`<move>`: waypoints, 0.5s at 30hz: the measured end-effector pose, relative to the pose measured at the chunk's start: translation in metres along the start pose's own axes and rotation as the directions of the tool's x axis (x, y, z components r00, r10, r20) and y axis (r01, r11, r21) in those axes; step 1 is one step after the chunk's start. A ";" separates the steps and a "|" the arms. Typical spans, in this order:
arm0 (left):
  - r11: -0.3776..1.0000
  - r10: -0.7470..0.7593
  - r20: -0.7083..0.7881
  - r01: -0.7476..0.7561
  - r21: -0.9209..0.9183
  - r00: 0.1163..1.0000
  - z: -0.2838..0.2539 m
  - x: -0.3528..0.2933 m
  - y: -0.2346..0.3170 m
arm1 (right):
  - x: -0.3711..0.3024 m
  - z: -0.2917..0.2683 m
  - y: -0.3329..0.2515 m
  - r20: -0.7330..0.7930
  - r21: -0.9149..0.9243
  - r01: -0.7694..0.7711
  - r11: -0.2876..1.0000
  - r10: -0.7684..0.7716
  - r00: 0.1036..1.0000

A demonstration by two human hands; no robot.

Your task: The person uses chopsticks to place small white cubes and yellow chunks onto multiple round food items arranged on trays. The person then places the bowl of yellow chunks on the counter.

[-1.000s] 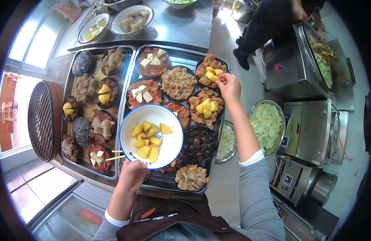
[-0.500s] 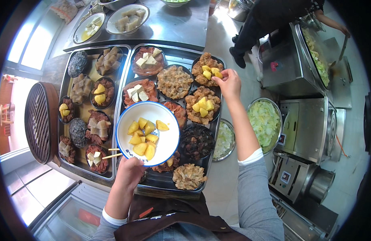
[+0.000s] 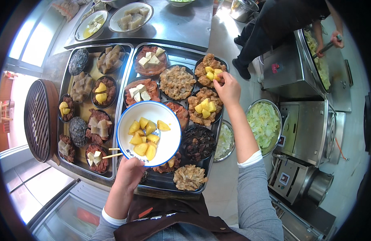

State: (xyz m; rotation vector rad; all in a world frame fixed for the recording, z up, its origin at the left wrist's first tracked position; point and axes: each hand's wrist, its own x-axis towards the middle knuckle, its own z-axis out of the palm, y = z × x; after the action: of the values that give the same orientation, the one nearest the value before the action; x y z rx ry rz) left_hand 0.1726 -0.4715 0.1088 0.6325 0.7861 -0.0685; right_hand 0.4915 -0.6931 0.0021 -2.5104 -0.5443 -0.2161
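Note:
My left hand (image 3: 130, 172) grips the lower edge of a white, blue-rimmed bowl (image 3: 175, 138) holding several yellow potato chunks (image 3: 141, 149). A pair of chopsticks (image 3: 113, 155) sticks out to the left beside that hand. At the far right of the tray, my right hand (image 3: 229, 89) pinches a potato chunk (image 3: 217, 73) over a dark bowl of fried meat pieces (image 3: 202, 66), where other chunks lie. Just nearer stands another bowl of fried meat (image 3: 195, 114), topped with potato. The held bowl hides part of the dishes under it.
Two metal trays (image 3: 130, 51) hold many filled bowls, some topped with tofu cubes (image 3: 140, 93). A round steamer basket (image 3: 40, 120) stands at left. Basins of chopped cabbage (image 3: 264, 122) are at right. At the upper right, a co-worker (image 3: 286, 24) holds a tool over a cabbage-filled pan (image 3: 320, 66).
My right hand has shifted slightly, its fingers closer over the potato on the far right bowl. My left hand keeps the bowl nearly still. The co-worker has leaned in, both hands now at the pan.

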 end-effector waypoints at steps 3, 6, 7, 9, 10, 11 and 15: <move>1.000 -0.003 -0.008 0.003 -0.001 1.000 0.000 0.000 0.001 | -0.001 0.001 -0.006 -0.018 -0.020 -0.008 1.000 0.007 1.000; 1.000 -0.006 -0.023 0.006 0.004 1.000 -0.001 -0.002 0.001 | 0.001 -0.001 0.000 0.012 -0.019 -0.017 1.000 0.017 1.000; 1.000 -0.008 -0.028 0.008 0.006 1.000 -0.001 -0.002 0.000 | 0.003 -0.002 0.006 0.033 -0.017 -0.022 1.000 0.022 0.999; 1.000 -0.002 -0.026 0.003 0.006 1.000 -0.002 -0.001 0.000 | 0.005 0.002 0.015 0.041 -0.003 -0.026 1.000 0.027 0.999; 1.000 -0.001 -0.022 0.001 0.008 1.000 -0.001 0.000 0.000 | 0.006 0.003 0.018 0.050 -0.006 -0.030 1.000 0.030 0.998; 1.000 -0.002 -0.025 0.002 0.011 1.000 0.000 0.000 -0.001 | 0.006 0.003 0.020 0.059 -0.009 -0.034 0.999 0.034 0.998; 1.000 -0.005 -0.033 0.006 0.011 0.999 -0.004 -0.001 -0.002 | 0.006 0.001 0.009 -0.062 -0.054 -0.050 0.997 0.046 0.997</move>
State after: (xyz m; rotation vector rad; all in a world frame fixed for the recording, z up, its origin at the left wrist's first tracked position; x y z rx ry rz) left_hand 0.1688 -0.4709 0.1060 0.6437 0.8201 -0.0678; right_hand 0.5008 -0.6970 -0.0013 -2.5589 -0.4589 -0.2916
